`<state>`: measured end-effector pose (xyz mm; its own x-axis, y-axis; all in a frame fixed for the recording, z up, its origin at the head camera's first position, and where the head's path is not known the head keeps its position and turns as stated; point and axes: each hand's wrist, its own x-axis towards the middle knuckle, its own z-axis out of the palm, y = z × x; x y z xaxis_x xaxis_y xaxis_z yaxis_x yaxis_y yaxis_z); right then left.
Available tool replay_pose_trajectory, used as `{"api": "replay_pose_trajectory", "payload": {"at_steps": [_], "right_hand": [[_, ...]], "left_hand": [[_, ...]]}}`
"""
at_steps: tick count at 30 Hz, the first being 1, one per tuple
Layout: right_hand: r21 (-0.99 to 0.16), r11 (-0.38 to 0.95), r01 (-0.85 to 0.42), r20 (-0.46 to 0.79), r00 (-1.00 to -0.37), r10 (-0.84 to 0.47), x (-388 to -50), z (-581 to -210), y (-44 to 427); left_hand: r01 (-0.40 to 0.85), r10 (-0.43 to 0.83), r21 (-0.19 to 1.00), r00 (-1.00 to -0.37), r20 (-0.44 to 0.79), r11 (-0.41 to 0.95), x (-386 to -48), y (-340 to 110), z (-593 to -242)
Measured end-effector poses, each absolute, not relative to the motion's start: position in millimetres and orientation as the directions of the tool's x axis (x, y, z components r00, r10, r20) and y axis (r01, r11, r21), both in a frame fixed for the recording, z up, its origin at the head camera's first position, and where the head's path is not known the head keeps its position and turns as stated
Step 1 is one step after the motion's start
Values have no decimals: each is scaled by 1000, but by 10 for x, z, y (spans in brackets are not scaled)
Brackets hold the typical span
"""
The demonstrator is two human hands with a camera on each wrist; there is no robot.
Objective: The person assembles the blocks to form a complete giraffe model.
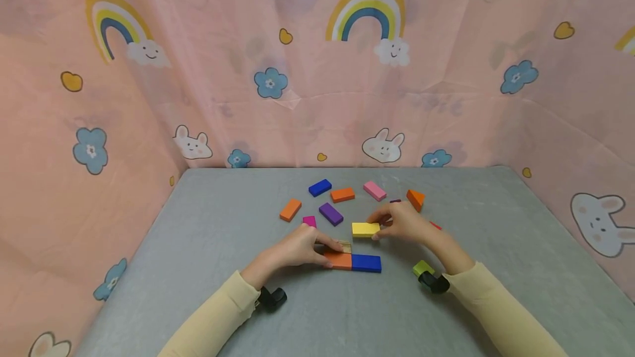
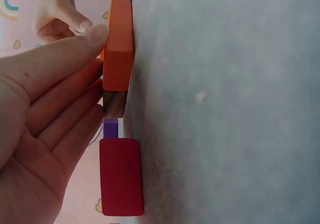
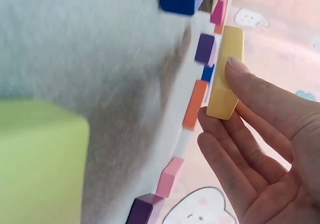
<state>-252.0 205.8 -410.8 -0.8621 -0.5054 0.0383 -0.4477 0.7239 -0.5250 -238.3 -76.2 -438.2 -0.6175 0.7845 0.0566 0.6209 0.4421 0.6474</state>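
Observation:
An orange block (image 1: 339, 261) and a blue block (image 1: 366, 263) lie end to end on the grey table, with a wooden block (image 1: 345, 245) just behind the orange one. My left hand (image 1: 297, 247) holds the orange and wooden blocks between thumb and fingers; the thumb is on the orange block's near side, and the hand partly hides both. A yellow block (image 1: 365, 230) is pinched by my right hand (image 1: 405, 226) behind the blue block. In the right wrist view, thumb and fingertips grip one end of this yellow block (image 3: 227, 79), raised off the table.
Behind the hands lie a purple block (image 1: 331, 214), a magenta block (image 1: 310, 221), orange blocks (image 1: 290, 210), a dark blue block (image 1: 319, 187), a pink block (image 1: 374, 190) and an orange triangle (image 1: 415, 199). A lime block (image 1: 421, 267) sits by the right wrist. A patterned pink curtain (image 1: 317, 114) surrounds the table.

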Motion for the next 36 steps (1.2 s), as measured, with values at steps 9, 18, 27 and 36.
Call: {"api": "replay_pose_trajectory", "payload": {"at_steps": [9, 18, 27, 36], "right_hand": [[-537, 686, -490, 51, -831, -554, -2360, -4141, 2046], [-542, 678, -497, 47, -823, -566, -2284, -4232, 2051], [-551, 661, -509, 49, -811, -584, -2275, -4260, 2049], [-584, 642, -497, 33, -804, -593, -2291, -4294, 2069]], "left_hand": [[622, 784, 645, -618, 57, 443, -2384, -761, -4383], [621, 782, 641, -621, 53, 450, -2382, -774, -4389], [621, 779, 643, -625, 60, 448, -2380, -765, -4393], [616, 780, 650, -623, 56, 445, -2381, -765, -4389]]}}
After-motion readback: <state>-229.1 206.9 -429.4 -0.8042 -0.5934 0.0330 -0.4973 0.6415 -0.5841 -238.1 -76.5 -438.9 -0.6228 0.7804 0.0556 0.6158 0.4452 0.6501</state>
